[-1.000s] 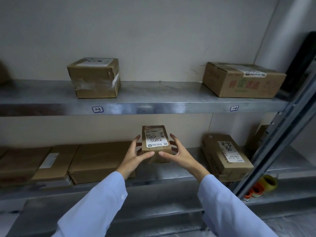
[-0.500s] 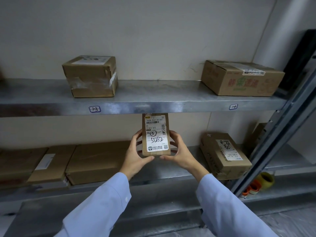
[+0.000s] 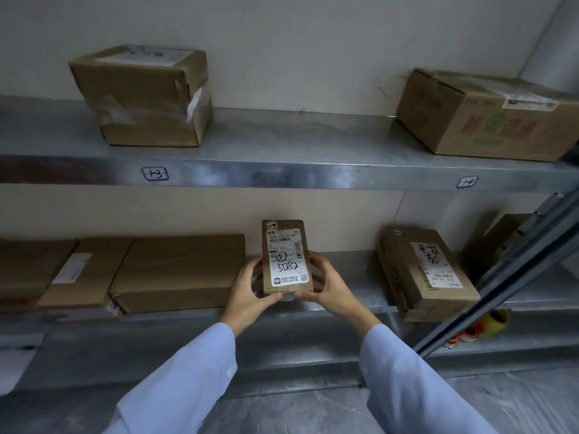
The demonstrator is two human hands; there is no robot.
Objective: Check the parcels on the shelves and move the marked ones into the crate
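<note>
A small brown parcel stands upright in front of the lower shelf, its white label facing me with a circled mark and "5082" handwritten on it. My left hand grips its left side and lower corner. My right hand grips its right side, thumb under the bottom edge. No crate is in view.
The upper shelf carries a taped box at left and a printed carton at right. The lower shelf holds flat cartons at left and a labelled box at right. A slanted metal post and tape rolls are at right.
Both hands have tipped the small parcel upright so its label faces me, and my view has moved closer to the shelves.
</note>
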